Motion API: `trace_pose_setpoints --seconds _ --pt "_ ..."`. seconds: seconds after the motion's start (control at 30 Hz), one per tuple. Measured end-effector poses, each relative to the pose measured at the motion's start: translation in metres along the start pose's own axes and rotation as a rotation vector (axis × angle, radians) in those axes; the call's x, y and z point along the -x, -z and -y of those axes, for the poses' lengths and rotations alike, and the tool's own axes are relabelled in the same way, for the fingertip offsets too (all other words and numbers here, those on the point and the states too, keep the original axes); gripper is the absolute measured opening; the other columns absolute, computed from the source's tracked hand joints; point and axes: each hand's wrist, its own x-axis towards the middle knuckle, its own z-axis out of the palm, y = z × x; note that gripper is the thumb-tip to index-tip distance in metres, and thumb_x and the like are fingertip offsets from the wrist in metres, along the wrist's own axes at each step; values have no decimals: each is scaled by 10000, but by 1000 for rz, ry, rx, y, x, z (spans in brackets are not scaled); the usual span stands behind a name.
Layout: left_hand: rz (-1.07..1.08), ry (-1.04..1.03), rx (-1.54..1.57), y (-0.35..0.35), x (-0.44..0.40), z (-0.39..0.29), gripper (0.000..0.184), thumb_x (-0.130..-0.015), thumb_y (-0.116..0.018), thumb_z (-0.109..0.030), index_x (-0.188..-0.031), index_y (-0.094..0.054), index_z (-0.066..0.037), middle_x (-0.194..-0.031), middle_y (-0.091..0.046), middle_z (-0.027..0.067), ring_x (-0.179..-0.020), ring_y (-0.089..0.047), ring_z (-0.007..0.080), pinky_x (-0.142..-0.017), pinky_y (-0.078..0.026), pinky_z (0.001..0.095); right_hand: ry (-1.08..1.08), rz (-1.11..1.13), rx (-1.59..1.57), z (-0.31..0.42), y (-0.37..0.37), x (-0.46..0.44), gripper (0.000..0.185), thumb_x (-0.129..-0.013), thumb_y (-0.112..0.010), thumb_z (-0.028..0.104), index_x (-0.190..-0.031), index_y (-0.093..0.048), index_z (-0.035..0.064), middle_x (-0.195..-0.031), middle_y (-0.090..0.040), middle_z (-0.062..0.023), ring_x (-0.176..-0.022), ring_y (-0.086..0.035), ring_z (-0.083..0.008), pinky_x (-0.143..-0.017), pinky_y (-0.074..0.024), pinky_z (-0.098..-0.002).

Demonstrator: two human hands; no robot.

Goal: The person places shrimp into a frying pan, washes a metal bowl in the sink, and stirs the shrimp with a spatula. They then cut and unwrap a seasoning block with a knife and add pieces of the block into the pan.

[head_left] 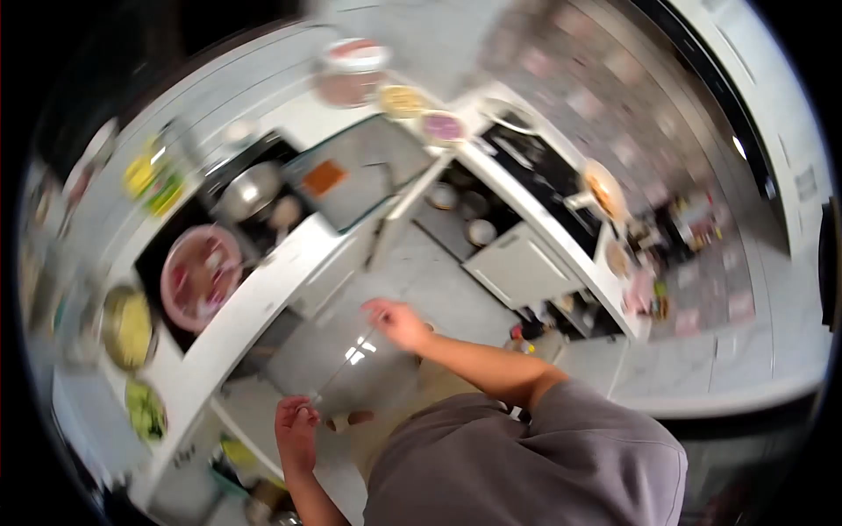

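My left hand (296, 430) is low in the view, left of my body, with its fingers curled in toward the thumb. Further forward and to the right, my right hand (399, 324) is in the air, fingers bent and drawn together, their tips pointing left. Blur hides what, if anything, either hand pinches. A glossy grey surface (329, 355) with bright reflections shows between and below the hands, a thin line crossing it. I cannot tell whether that line is held or belongs to the floor.
Along the left counter stand a pink basin (169, 294) with reddish contents, a metal pot (252, 188), a bowl of yellow food (132, 329) and green pieces (145, 410). A sink (355, 188) fills the corner. Right of it, a black stovetop (535, 180) sits above an open cabinet (465, 215).
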Motion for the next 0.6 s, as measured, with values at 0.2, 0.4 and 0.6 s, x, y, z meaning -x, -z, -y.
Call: trace_pose_setpoints --seconds 0.2,0.4,0.6 --pt "329 209 -179 -204 -92 63 198 -955 -542 -110 -1149 -572 -79 -1070 -627 29 -835 -599 118 -741 -485 275 -443 -952 167 -237 301 7 259 -876 -609 150 -1127 -641 90 -760 -643 -87 -675 -610 -211 -643 -498 -343" --pt "553 312 -368 -336 -137 145 204 -968 -531 -92 -1166 -562 -56 -1095 -636 57 -878 -628 141 -769 -509 290 -535 -1144 509 -329 457 -31 558 -830 -727 332 -1296 -579 63 -852 -639 -80 -763 -625 -271 -750 -506 -388" --pt "372 576 -444 -339 -163 197 238 -965 -552 -108 -1195 -542 -48 -1033 -642 98 -889 -647 193 -798 -516 316 -472 -1242 602 -401 546 -102 783 -795 -782 401 -1436 -456 92 -730 -551 -28 -675 -573 -206 -638 -478 -363"
